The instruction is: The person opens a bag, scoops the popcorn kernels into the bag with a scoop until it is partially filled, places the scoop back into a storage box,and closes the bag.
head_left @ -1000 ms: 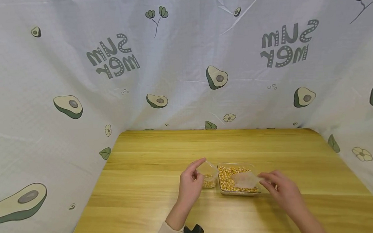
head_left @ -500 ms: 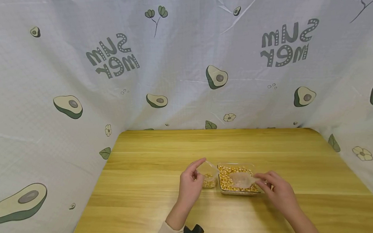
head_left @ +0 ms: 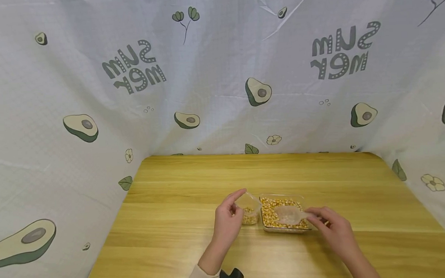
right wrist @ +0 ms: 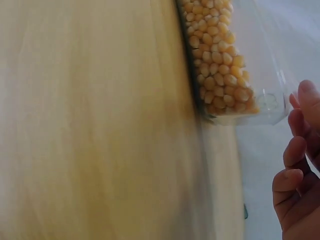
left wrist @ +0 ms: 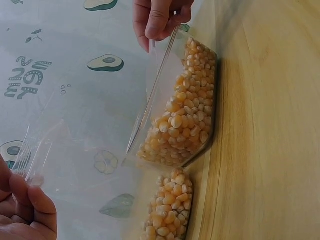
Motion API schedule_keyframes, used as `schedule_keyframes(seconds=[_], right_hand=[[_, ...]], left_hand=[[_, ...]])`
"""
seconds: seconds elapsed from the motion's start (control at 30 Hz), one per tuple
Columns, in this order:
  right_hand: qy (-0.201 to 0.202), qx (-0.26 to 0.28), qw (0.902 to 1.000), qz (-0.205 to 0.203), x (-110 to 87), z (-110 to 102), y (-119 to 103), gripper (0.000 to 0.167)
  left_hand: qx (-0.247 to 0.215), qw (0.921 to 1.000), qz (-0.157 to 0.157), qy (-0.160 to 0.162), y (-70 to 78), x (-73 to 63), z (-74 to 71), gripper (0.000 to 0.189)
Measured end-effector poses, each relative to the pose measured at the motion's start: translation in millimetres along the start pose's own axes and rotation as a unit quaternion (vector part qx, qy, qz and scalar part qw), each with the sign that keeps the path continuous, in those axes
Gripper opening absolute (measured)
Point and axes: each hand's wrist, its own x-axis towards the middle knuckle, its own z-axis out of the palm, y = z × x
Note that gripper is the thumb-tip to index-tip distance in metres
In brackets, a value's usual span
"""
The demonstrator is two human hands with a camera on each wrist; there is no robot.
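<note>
In the head view my left hand (head_left: 228, 220) pinches the upper edge of a clear plastic bag (head_left: 248, 200), which stands upright with its mouth spread. Corn kernels (left wrist: 170, 207) fill the bag's lower part. Right beside it sits a rectangular clear container (head_left: 284, 231) holding many more kernels (right wrist: 217, 60). Between thumb and fingers, my right hand (head_left: 332, 227) grips the handle of a translucent scoop (head_left: 288, 215). The scoop's bowl lies over the kernels inside the container, its handle reaching out past the right rim. In the right wrist view the scoop is mostly hidden.
A wooden table (head_left: 174, 222) carries both vessels. Behind and at the sides hangs a white cloth (head_left: 212, 65) printed with avocados. Near the left sleeve (head_left: 201, 277) a black object (head_left: 231, 277) shows at the bottom edge.
My right hand has shifted slightly left, and the scoop's bowl has turned and settled among the kernels. The left hand and the bag stay where they were.
</note>
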Motion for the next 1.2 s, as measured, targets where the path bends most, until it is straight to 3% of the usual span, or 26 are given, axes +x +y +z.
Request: schedule_keyframes(seconds=[0.37, 0.83, 1.2], right_hand=[[0.005, 0.047, 0.9931, 0.108, -6.5, 5.6, 11.8, 0.014], [-0.002, 0.127, 0.9695, 0.209, -11.3, 12.6, 19.6, 0.024], [-0.007, 0.191, 0.9514, 0.241, -12.6, 11.9, 18.5, 0.024]], left_hand=[[-0.003, 1.0000, -0.003, -0.001, 2.2, -2.2, -1.2, 0.055], [-0.019, 0.9997, -0.012, -0.007, 1.2, -3.7, -1.4, 0.055], [-0.020, 0.9997, -0.012, -0.002, -0.1, -3.3, -1.1, 0.055]])
